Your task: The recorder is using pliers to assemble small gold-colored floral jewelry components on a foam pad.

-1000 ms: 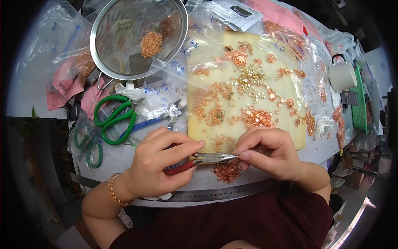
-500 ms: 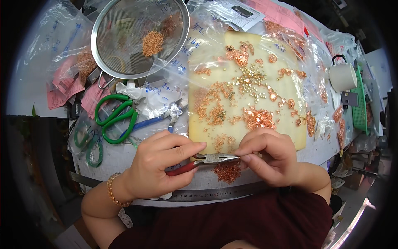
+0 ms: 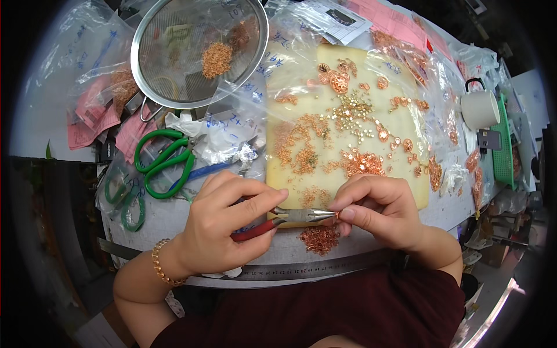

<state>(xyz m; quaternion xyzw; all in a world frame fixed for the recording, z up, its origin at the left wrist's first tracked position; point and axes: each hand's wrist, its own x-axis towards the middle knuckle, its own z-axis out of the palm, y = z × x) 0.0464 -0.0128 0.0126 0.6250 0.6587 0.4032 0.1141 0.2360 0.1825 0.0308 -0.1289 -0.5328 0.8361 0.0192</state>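
Our L hand (image 3: 223,225) grips red-handled pliers (image 3: 307,215); our R hand (image 3: 380,210) pinches smth tiny (image 3: 338,214) at their tips, poss. a coppery ring.

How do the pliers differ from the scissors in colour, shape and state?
The pliers have red handles; the scissors have green ones. The pliers' handles are slim; the scissors' form wide loops. The left hand holds the pliers; no hand touches the scissors. Both have coloured handles.
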